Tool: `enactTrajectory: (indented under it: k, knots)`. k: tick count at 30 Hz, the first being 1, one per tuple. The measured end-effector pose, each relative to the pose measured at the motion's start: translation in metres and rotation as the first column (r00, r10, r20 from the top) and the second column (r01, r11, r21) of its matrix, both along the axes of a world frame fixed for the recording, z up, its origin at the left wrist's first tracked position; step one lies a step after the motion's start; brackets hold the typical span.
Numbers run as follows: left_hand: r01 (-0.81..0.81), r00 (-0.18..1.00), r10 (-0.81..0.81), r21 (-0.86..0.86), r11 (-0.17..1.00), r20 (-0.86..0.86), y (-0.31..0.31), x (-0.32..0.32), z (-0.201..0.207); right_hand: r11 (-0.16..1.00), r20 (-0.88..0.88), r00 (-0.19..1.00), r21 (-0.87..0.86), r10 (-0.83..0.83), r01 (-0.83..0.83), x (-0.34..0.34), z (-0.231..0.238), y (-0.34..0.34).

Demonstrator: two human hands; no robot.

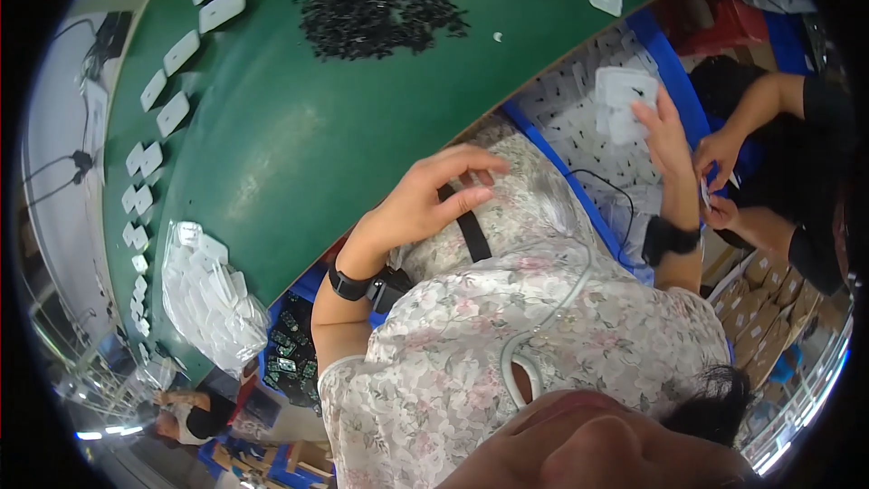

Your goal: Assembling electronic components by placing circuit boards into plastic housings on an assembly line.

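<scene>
Right hand is up high, pinching a flat white plastic cover between thumb and fingers; it may be two covers together, I can't tell. It grips only one side, perhaps so most of the cover is free to see. Just left of this hand, and below the cover, sits a blue-edged bin with lots of white pieces in it, likely put there so the reach is short. The left hand is half open, with a gap between thumb and fingers, and nothing shows in it. It hangs by the edge of the green table. Ahead of it, well apart, lies a heap of small black pieces, maybe piled so they don't scatter. Out to its left are a clear bag of white cases and a long line of white cases, perhaps spread out so each one is easy to see.
</scene>
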State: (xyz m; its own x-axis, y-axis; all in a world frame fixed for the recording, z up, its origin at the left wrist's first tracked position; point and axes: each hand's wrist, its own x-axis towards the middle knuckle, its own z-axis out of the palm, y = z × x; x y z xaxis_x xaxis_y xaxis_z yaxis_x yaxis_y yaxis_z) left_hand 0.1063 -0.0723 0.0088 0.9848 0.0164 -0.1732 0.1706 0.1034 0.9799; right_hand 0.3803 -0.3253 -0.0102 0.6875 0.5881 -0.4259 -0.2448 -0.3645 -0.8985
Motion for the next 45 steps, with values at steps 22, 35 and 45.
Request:
enactTrajectory:
  k: [22, 35, 45]
  knots:
    - [-0.97, 0.139, 0.99, 0.205, 0.132, 0.018, 0.044, -0.127, -0.017, 0.373, 0.664, 0.117, -0.259, 0.739, -0.891, -0.213, 0.017, 0.32]
    - [-0.549, 0.155, 0.988, 0.833, 0.066, 0.023, 0.035, -0.165, -0.001, 0.927, 0.968, -0.166, -0.233, 0.19, -0.295, 0.007, 0.079, 0.247]
    - [-0.338, 0.306, 0.903, 0.921, -0.193, 0.301, 0.033, -0.189, -0.031, 0.807, 0.746, -0.308, -0.541, 0.591, 0.236, 0.051, 0.037, 0.186]
